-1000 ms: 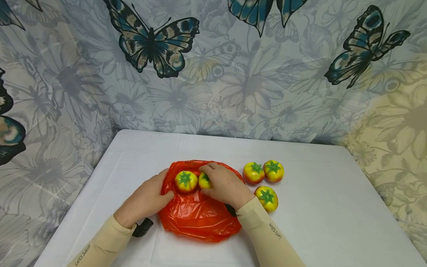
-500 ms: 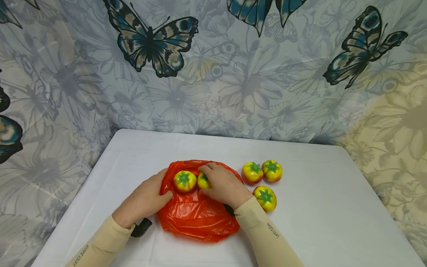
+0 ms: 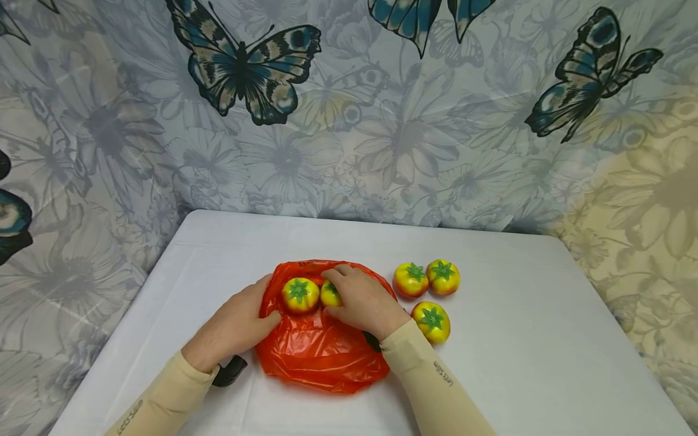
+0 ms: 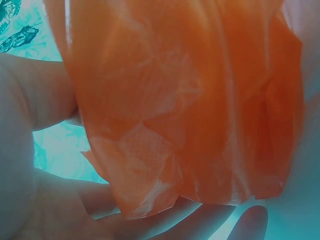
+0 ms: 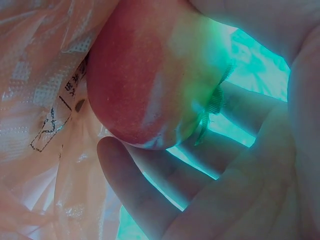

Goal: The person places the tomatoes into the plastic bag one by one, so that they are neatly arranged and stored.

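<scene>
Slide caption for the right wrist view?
Right hand holds a red-and-yellow fruit beside a printed plastic bag.

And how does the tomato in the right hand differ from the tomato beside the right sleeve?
The held tomato is in the right hand; the loose tomato is in no hand. The held tomato is at the red plastic bag; the loose tomato rests on the white table. In the head view, the hand hides part of the held tomato; the loose tomato's green leafy top shows whole. Both are yellow and red.
</scene>
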The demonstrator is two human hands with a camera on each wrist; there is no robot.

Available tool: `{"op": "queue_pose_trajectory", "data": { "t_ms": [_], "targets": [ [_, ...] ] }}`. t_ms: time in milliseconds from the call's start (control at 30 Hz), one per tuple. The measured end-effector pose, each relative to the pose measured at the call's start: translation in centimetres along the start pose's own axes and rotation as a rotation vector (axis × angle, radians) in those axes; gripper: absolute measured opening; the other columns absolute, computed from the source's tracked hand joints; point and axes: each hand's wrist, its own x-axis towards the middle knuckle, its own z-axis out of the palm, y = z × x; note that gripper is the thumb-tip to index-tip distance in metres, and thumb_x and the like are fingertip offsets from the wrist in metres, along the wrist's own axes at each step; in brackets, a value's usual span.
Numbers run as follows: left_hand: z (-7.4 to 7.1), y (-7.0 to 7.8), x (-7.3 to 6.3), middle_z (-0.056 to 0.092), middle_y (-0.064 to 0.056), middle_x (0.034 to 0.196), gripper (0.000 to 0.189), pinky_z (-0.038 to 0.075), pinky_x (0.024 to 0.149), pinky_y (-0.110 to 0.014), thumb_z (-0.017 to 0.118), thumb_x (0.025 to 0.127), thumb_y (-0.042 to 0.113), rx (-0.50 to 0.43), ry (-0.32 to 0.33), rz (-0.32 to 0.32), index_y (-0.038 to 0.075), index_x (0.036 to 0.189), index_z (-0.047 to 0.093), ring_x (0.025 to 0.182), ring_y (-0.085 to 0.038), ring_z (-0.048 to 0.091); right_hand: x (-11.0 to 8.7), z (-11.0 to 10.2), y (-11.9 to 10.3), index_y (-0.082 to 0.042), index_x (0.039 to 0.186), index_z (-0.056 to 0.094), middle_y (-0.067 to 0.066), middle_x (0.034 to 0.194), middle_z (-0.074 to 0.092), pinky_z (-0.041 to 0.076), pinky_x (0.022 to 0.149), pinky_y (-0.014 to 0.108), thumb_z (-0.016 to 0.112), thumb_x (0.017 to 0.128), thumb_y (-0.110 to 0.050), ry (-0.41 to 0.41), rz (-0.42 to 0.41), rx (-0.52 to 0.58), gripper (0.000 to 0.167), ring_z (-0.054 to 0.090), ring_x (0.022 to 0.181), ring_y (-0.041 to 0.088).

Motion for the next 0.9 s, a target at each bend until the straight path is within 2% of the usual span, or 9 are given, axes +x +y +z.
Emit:
{"op": "queue_pose_trajectory", "data": {
  "t_ms": [633,767,900],
  "targets": [
    [0.0,0.2,0.0,0.060,-0.014,0.156,0.073,0.052,0.115,-0.061,0.063,0.100,0.017,0.001,-0.010,0.006,0.007,0.167,0.036,0.139,-0.034,0.061,-0.2,-0.2,0.1,-0.018,0.158,0.056,0.007,0.154,0.059,0.054,0.117,0.047,0.082,0.095,-0.039,-0.005,-0.016,-0.003,0.071,0.061,0.137,0.027],
    [-0.1,0.1,0.1,0.061,-0.013,0.155,0.073,0.053,0.114,-0.060,0.063,0.100,0.018,0.001,-0.003,0.006,0.007,0.167,0.037,0.137,-0.033,0.062,-0.5,-0.9,0.1,-0.018,0.158,0.056,0.006,0.156,0.058,0.052,0.119,0.047,0.081,0.096,-0.039,0.007,-0.017,0.008,0.071,0.059,0.141,0.026],
    [-0.1,0.0,0.0,0.061,-0.013,0.156,0.073,0.053,0.114,-0.060,0.063,0.100,0.018,0.000,-0.005,0.009,0.007,0.167,0.036,0.136,-0.033,0.062,-1.3,-2.0,0.3,-0.020,0.158,0.056,0.007,0.158,0.057,0.053,0.118,0.050,0.081,0.096,-0.041,0.023,0.011,0.068,0.070,0.060,0.142,0.027]
  ]
}}
